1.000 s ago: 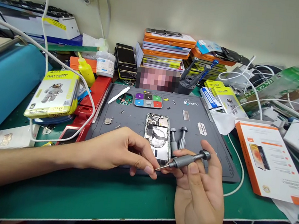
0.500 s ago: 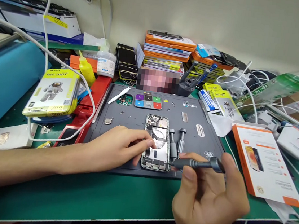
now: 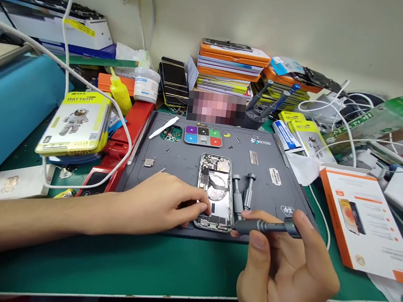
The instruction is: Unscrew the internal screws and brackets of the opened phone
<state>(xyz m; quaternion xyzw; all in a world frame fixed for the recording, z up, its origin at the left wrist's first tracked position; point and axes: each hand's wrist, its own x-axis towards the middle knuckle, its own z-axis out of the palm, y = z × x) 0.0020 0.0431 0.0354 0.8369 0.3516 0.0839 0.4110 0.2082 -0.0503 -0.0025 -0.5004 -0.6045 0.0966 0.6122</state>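
An opened phone lies on the dark work mat, its inner parts and a round silver coil facing up. My left hand holds the phone's lower left edge, fingers bent and the thumb and index fingertips over its inside. Gripped in my right hand is a grey screwdriver, lying nearly level with a fingertip on its end cap. Its thin tip points left at the phone's bottom end; exact contact is too small to make out. Two more screwdrivers, a left one and a right one, lie right of the phone.
Behind the phone sit a coloured screw tray and a white pry tool. A screwdriver stand stands at the back. Battery boxes are on the left, an orange-white box on the right. A white cable loops at left.
My left fingers have slid down along the phone toward its lower end. The screwdriver tip has shifted slightly toward the phone's bottom edge. The whole view has swung a little.
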